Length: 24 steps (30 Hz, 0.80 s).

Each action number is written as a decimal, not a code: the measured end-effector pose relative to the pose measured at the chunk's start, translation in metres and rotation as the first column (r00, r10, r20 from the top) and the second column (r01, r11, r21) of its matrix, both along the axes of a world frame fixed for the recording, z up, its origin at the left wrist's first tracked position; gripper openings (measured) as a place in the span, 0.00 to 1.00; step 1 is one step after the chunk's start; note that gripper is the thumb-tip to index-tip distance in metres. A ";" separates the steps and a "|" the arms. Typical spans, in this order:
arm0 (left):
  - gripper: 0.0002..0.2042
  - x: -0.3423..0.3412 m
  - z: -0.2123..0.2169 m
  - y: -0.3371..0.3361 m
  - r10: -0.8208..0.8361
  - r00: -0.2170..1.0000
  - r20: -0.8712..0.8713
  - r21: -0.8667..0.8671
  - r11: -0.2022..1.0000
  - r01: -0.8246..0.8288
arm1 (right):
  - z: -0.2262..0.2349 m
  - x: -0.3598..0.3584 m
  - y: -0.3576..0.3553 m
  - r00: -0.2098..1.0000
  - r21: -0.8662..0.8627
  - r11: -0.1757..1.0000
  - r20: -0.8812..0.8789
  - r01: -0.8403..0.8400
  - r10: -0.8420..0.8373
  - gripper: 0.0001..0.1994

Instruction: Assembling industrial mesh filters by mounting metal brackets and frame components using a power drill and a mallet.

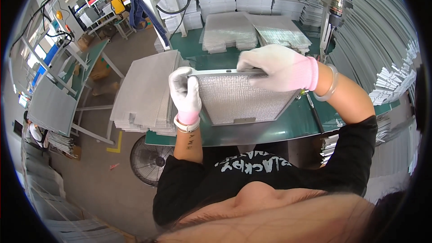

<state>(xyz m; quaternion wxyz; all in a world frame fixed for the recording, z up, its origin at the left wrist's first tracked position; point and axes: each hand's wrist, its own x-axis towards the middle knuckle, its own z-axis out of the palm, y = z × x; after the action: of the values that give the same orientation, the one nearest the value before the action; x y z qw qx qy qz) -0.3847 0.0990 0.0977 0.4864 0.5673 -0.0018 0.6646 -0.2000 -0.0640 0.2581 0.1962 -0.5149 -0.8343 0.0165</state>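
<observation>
I hold a flat metal mesh filter panel [238, 99] with a silver frame, tilted up over the green worktable [279, 130]. My left hand [184, 92], in a white glove with a pink cuff, grips the panel's left top corner. Gloved the same way, my right hand [279, 67] lies over the top edge of the frame and presses on it. A watch sits on my left wrist and a clear bangle on my right.
A tall stack of mesh sheets [146, 92] lies left of the panel. More mesh stacks [252, 29] sit at the table's back under a white shelf. A hanging power tool [335, 4] is at the right. A floor fan [148, 159] stands below; another person [118, 0] works far off.
</observation>
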 end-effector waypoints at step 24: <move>0.18 0.007 -0.015 -0.010 0.060 0.993 0.102 0.056 0.996 -0.066 | -0.016 -0.038 0.033 0.906 0.192 0.980 0.423 -0.058 -0.029 0.16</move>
<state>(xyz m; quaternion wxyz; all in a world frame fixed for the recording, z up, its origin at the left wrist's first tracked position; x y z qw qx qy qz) -0.3777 0.0889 0.0825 0.4473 0.5472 -0.0278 0.7069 -0.2379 -0.0311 0.2420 0.0611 -0.4775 -0.8582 -0.1782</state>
